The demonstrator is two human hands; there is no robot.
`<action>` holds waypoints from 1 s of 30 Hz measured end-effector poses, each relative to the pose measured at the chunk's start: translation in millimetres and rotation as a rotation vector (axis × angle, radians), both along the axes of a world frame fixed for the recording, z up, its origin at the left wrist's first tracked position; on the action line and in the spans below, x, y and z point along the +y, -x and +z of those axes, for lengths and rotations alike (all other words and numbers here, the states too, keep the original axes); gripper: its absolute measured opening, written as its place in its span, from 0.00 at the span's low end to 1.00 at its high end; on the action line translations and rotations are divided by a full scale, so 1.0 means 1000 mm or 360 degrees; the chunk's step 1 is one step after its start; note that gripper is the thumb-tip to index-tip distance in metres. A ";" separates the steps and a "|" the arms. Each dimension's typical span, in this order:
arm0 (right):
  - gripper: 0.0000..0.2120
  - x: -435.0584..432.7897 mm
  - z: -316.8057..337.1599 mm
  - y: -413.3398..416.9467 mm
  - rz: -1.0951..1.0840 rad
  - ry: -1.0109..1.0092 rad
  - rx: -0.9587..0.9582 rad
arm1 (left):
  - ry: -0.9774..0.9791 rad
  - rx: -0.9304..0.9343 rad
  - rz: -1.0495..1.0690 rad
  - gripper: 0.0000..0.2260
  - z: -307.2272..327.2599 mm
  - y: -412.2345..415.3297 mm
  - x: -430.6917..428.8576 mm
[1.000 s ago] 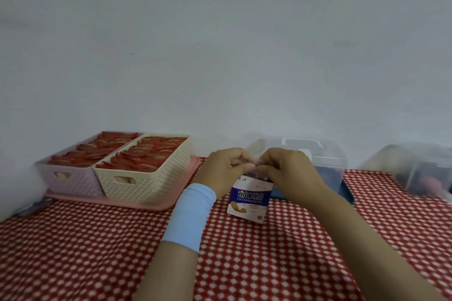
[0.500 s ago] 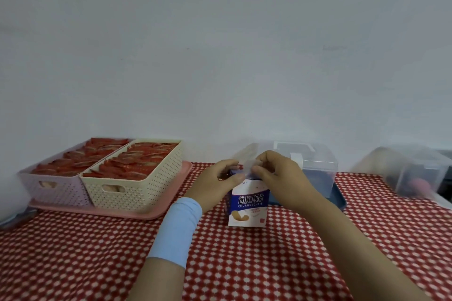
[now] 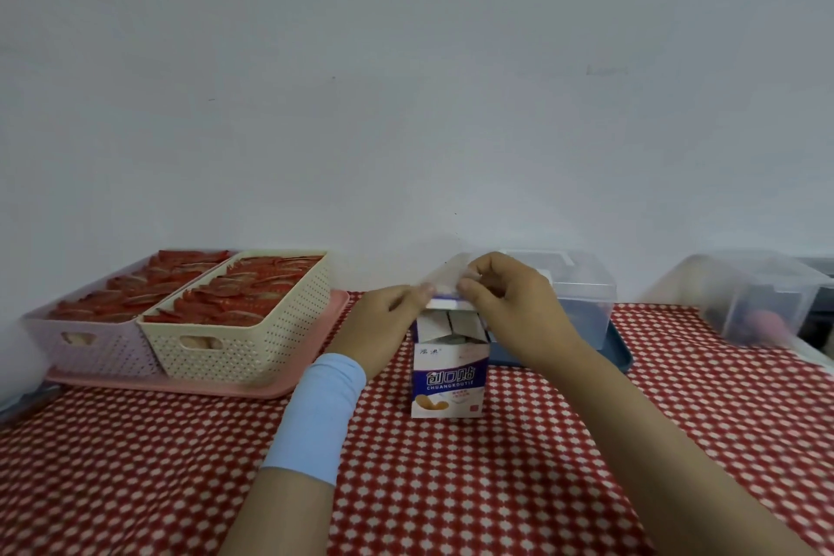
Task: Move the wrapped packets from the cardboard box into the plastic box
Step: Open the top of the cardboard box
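Observation:
A small white and blue cardboard box [image 3: 450, 379] stands upright on the red checked tablecloth, its top open. White wrapped packets [image 3: 451, 323] stick out of it. My left hand [image 3: 383, 327] and my right hand [image 3: 505, 307] both pinch the top flap [image 3: 444, 299] above the packets. Behind my right hand stands a clear plastic box [image 3: 582, 298] with a lid, on a dark blue tray [image 3: 620, 352]; my hand hides its left part.
At the left, a cream basket [image 3: 243, 339] and a lilac basket [image 3: 90, 343], both full of red packets, sit on a pink tray [image 3: 180, 386]. Another clear plastic box [image 3: 762, 298] stands at the far right. A pale wall is close behind.
The box now stands upright on the cloth instead of tilted. My hands have lifted the flap, and the packets inside show.

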State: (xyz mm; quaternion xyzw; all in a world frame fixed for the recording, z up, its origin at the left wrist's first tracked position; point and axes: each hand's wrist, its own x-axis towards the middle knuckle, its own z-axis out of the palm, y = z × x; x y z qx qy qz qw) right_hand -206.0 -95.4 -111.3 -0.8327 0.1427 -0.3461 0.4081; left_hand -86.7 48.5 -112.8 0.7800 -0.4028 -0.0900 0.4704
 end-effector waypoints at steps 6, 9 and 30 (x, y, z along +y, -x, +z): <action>0.18 -0.001 0.004 0.003 0.0106 -0.0116 0.0010 | 0.0133 0.0029 0.0195 0.24 0.007 0.008 -0.005; 0.12 -0.004 -0.001 -0.004 -0.0141 -0.0142 -0.0159 | 0.0221 0.0065 0.0193 0.16 0.006 0.009 -0.004; 0.23 -0.002 -0.006 0.003 -0.0043 0.0300 0.0463 | -0.0282 -0.0391 0.0054 0.16 0.003 0.004 -0.003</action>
